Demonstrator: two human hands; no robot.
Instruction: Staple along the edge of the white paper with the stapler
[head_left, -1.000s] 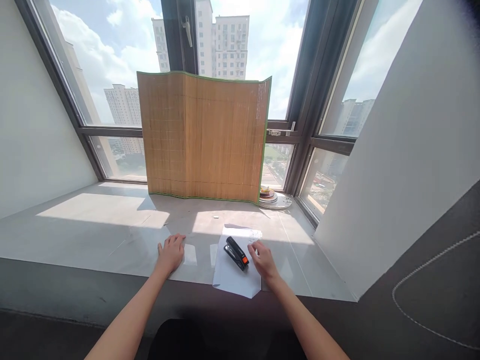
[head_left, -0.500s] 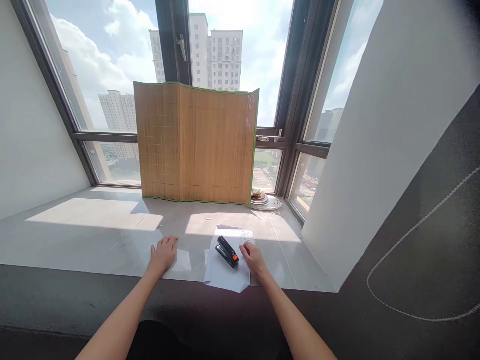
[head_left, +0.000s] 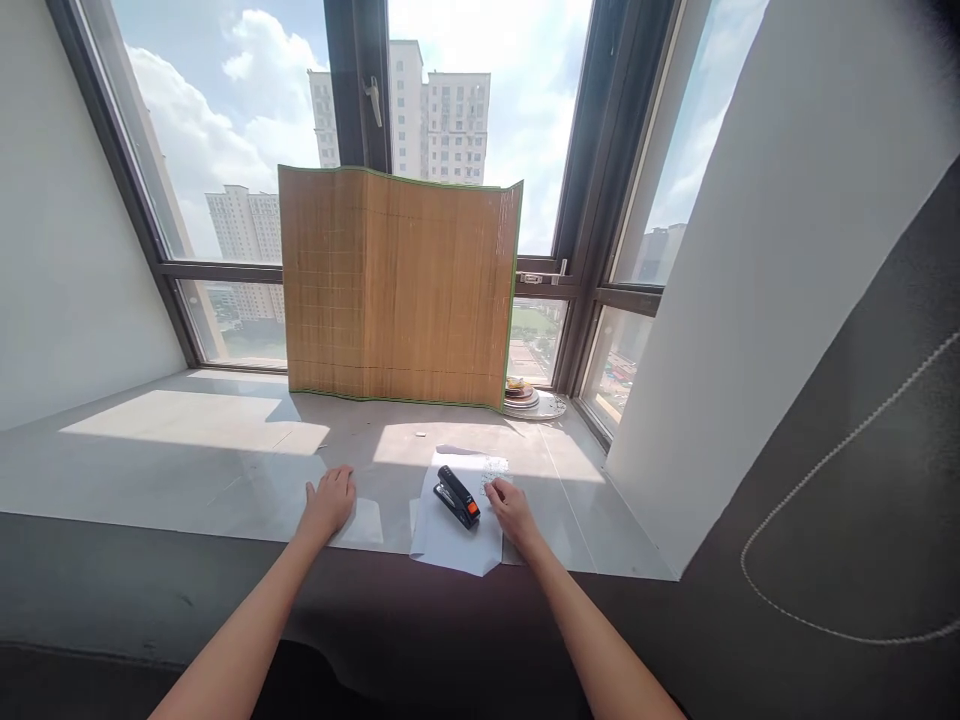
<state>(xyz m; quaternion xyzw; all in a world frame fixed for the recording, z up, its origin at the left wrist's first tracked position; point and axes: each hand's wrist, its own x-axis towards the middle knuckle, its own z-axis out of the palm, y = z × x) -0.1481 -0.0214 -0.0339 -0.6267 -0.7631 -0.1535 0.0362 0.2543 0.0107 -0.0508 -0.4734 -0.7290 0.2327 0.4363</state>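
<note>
- Count: hands, two; stapler, one; paper, one visible top sheet, the number of layers cannot be told; bamboo mat, one; stack of plates, one, its plates too small to count with certainty; small white piece, one; cord, one
- Landmark: the paper (head_left: 450,545), white, lying on the windowsill (head_left: 225,470), its near edge projecting past the sill's front edge, dark marks showing at its far right corner
- Stapler (head_left: 460,490), location: on the paper, around its middle, just beside the right hand with a visible gap between them
- Stapler, appearance: black body, orange patch at one end, silvery metal showing along the lower arm; small pale markings beside the orange, too small to read
- Stapler, orientation: long axis diagonal across the paper, from far left to near right; orange end towards the person and to the right, opposite end towards the window and to the left; a gap between upper and lower arms faces the left
- Left hand (head_left: 331,500): released, palm down on the sill, well apart from the paper on its left
- Right hand (head_left: 512,508): fingers curled, at the right edge of the paper; whether the fingertips grasp anything cannot be told
- Bamboo mat (head_left: 435,290): standing upright beyond the paper, brown with green edging
- Stack of plates (head_left: 523,400): beyond the paper, to its right, partly behind the mat
- Small white piece (head_left: 420,434): on the sill, just beyond the paper, to its left
- Cord (head_left: 743,562): well to the right of the paper, hanging in a loop
</note>
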